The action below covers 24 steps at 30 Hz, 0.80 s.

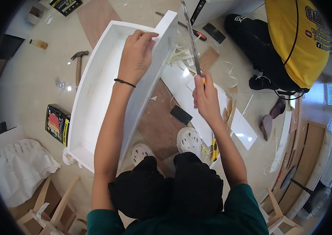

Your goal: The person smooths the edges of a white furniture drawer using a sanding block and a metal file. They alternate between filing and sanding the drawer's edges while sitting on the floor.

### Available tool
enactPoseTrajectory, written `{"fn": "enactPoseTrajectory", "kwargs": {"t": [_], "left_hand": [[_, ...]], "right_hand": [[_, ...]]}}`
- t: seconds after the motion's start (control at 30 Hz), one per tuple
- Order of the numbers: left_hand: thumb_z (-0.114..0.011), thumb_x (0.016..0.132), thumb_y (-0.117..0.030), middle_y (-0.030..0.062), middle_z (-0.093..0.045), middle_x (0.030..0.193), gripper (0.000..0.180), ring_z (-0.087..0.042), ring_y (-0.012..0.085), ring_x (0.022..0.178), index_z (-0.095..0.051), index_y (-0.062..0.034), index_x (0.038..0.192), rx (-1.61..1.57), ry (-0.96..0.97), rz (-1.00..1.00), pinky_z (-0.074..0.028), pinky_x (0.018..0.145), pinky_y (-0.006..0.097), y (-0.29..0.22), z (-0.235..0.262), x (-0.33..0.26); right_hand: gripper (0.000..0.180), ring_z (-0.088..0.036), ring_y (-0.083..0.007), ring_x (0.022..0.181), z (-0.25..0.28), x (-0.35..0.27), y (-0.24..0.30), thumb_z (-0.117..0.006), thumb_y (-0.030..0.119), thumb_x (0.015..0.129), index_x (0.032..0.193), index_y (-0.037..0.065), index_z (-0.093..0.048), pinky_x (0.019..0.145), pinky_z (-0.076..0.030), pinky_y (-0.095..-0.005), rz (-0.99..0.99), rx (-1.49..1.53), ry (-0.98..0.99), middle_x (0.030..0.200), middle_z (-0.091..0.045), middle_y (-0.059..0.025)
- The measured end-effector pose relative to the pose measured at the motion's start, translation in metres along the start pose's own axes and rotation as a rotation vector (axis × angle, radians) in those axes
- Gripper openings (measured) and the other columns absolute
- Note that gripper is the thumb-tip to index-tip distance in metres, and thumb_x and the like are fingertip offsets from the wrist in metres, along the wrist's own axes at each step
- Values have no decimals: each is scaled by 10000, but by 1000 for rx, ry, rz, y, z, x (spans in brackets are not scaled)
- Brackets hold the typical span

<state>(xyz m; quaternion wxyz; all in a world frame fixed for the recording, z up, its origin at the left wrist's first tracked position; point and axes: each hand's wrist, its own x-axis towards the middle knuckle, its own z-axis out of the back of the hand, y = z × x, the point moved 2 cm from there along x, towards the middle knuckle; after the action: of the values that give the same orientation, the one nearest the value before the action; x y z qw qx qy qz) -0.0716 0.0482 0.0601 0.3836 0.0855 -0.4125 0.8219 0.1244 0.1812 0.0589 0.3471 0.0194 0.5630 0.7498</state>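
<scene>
White and glossy, the box (pixel 99 94) lies open side up, left of centre in my head view, a faint yellowish mark inside it. I count one box, one long, slim metal tool (pixel 193 43), one hammer (pixel 78 68), one yellow knife (pixel 215 150), two tins (pixel 58 124), two dark blocks (pixel 181 114) and two white clogs (pixel 189 141). The box's long axis runs from near left to far right; the tool points far, leaning slightly left. My left hand (pixel 137 56) has its fingers bent on the right wall's far part; whether they grip I cannot tell. My right hand's (pixel 206 96) fingers are clamped round the tool's near end.
</scene>
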Motion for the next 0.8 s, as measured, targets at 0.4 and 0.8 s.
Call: {"fn": "enactPoseTrajectory", "kwargs": {"t": [0.4,0.8], "left_hand": [[-638,914,-134,21,-641,925,76,-631,243,875,-663,-76,956,325,128,-117,-527,734,380,-14,-1,21],[-670,916,-266,212,-672,969,399,-683,313,880,-534,-36,1212,74,140,391,-521,737,424,8,-10,-17]], "right_hand": [[307,-626,-405,594,2,2,-34,-436,315,1071,1144,21,-487,597,-467,-486,115,-68,91,588,-588,-184],[306,-646,-511,718,-5,19,25,-415,308,1066,1036,12,-488,679,-505,-579,235,-505,202,690,-648,-259]]}}
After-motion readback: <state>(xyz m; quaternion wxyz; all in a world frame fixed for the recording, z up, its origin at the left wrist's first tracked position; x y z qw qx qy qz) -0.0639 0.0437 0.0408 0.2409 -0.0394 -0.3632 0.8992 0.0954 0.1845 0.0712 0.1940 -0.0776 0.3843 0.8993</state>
